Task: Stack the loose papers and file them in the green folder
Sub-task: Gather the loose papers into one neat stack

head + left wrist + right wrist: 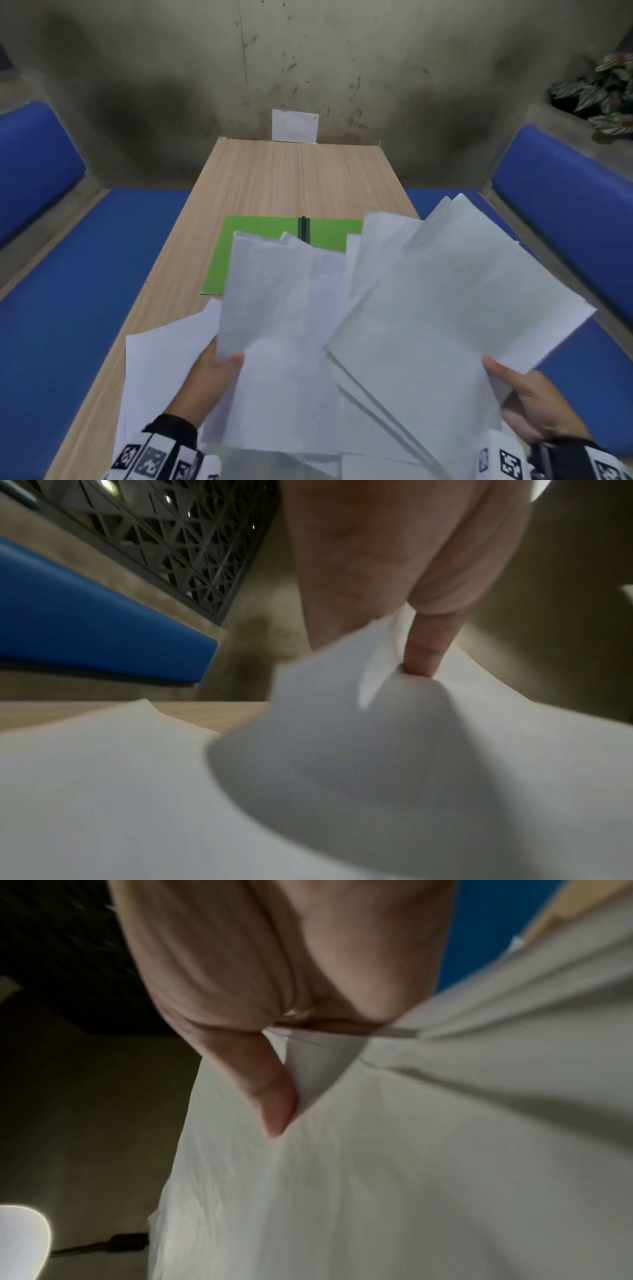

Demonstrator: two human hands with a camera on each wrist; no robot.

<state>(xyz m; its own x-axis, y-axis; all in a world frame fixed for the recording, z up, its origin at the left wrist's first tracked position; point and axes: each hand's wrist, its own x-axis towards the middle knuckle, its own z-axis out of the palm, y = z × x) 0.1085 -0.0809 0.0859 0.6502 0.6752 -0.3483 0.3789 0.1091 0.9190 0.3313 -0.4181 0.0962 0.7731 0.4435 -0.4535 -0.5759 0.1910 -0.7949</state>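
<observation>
Both hands' fingers (500,368) pinch fanned papers (394,308), seemingly above green folder (260,240).

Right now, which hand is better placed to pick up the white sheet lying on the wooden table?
Left. The left hand holds its sheets directly above that white sheet; the right hand is across the table, gripping a fanned bundle.
</observation>
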